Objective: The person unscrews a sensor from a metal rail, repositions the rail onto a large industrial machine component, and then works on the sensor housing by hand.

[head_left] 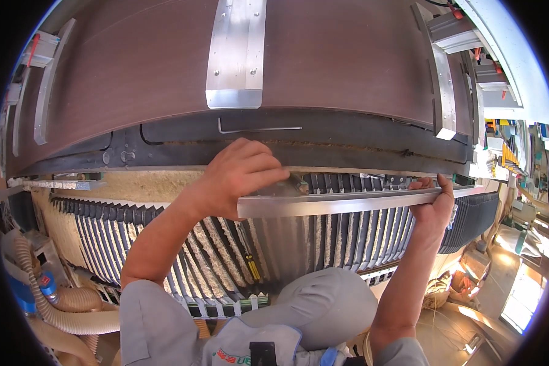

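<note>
A long silvery metal bar (pixel 341 204) lies crosswise in front of me, above a pleated bellows cover. My right hand (pixel 432 201) is closed around its right end, thumb on top. At the other end, my left hand (pixel 241 174) is closed, its fingers bent over the bar's end and partly hidden. Just beyond my left hand, an L-shaped hex key (pixel 259 129) rests on a dark metal rail (pixel 183 141). Below the bar, a yellow and black hand tool (pixel 252 266) lies among the dusty pleats.
A brown panel (pixel 134 67) spans the far side, with an aluminium beam (pixel 236 55) across its middle. Bellows pleats (pixel 219 253) coated in pale dust lie below. Ribbed hoses (pixel 73 311) curl at left. At right stand a metal bracket (pixel 443 91) and a brown bag (pixel 436 293).
</note>
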Motion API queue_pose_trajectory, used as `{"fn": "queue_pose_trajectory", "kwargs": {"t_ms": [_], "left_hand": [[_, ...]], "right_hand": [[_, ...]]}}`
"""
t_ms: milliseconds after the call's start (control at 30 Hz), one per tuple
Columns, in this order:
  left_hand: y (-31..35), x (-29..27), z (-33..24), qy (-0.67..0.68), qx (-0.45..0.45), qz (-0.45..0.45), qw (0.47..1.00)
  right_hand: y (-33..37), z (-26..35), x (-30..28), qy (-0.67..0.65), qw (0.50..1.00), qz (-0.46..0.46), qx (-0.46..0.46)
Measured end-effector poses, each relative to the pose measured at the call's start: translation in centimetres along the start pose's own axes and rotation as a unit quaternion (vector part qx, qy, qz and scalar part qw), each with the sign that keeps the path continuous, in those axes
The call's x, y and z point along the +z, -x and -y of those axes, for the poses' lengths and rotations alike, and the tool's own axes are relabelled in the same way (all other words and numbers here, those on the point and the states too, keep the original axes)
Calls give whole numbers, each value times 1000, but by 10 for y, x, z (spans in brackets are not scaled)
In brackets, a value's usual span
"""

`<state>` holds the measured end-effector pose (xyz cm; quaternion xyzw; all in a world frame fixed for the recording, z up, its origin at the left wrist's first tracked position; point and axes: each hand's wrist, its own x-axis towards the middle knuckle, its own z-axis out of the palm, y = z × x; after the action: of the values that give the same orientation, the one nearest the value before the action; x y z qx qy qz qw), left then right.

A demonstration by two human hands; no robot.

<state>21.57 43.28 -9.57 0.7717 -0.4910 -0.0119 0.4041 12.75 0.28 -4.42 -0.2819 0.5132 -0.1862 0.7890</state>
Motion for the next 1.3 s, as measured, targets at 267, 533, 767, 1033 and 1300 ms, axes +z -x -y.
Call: {"fn": "queue_pose_trajectory", "kwargs": {"t_ms": [267,533,767,1033,1300], "left_hand": [[0,1,3,-3,15,-15,1000],[1,2,4,4,12,-27,1000],[-1,2,2,-4,10,-17,1000],[-2,1,2,-6,7,-10,1000],[-2,1,1,10,-5,-14,1000]], "right_hand": [[2,3,-1,4,1000,-11,-11],[7,1,4,-3,1000,-11,-4],[12,1,4,-5,1000,5,-10],[10,3,2,-2,1000,5,-7],[12,1,3,-4,1000,-17,-9]]}}
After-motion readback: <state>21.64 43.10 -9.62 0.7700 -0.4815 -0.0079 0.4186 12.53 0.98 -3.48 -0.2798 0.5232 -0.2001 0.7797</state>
